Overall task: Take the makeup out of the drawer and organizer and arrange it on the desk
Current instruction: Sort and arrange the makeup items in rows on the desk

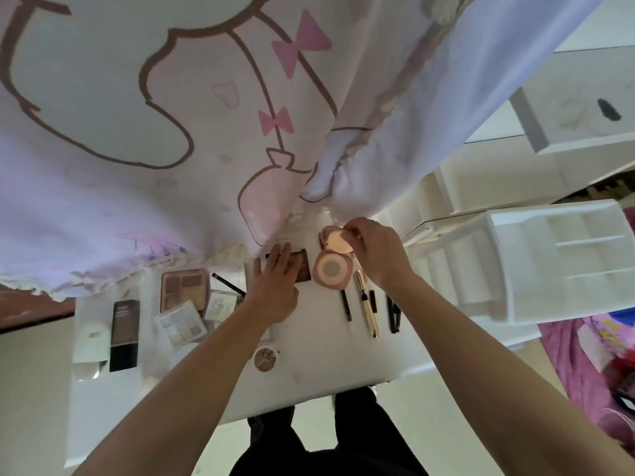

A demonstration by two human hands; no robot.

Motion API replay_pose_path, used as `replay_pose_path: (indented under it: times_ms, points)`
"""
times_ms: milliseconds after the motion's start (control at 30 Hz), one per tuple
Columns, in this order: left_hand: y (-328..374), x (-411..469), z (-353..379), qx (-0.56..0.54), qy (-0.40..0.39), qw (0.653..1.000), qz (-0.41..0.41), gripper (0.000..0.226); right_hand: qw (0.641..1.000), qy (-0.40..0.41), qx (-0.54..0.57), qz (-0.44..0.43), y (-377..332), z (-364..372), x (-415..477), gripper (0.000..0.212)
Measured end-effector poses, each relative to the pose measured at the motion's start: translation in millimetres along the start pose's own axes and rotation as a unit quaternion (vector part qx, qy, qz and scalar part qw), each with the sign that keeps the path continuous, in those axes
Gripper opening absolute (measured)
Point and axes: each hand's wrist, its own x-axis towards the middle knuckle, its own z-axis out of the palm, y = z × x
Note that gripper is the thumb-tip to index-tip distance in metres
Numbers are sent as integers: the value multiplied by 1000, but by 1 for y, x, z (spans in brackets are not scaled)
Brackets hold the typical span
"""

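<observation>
Both bare forearms reached from the near edge across the white desk (326,359). The left hand (275,290) lay flat, fingers straight and close together, on a dark palette (304,269) at the far middle. The right hand (374,252) pinched the raised lid of an open pink compact (332,269) just right of it.

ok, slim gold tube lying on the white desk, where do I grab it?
Pinch the slim gold tube across its narrow width, toward the near end, from above. It lies flat on the white desk, a thin black pencil left of it, dark pencils right; the right hand, holding the round pink compact, sits by its far end.
</observation>
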Motion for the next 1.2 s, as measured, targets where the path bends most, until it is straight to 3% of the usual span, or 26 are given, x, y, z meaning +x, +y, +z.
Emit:
replay_pose_path:
  times_ms: [133,267,567,733,833,967,1067,1200]
  points:
    - [-5,-1,8,32,-52,998,-15,68,1000,-18,-8,-4,-6,4,19,21]
    - [-13,-12,17,60,-34,997,-37,67,998,-51,-14,-22,-15,19,37,22]
    - [-34,-14,19,68,-16,998,-3,69,993,-102,-62,-25,-19,53,72,25]
    - [-42,-29,24,8,70,997,7,66,993,-101,-65,-5,-13,62,72,28]
    - [-49,-53,30,-60,135,988,-40,57,999,-38,3,4,-15,60,54,37]
    - [-57,-89,45,-121,225,963,-80,52,999,16,45,-5,-32,70,13,29]
    - [-61,-113,55,-130,235,959,-92,48,997,-36,69,11,-51,90,-15,21]
    - [-74,-129,68,-104,169,975,-101,50,985,-131,107,36,-80,120,-47,23]
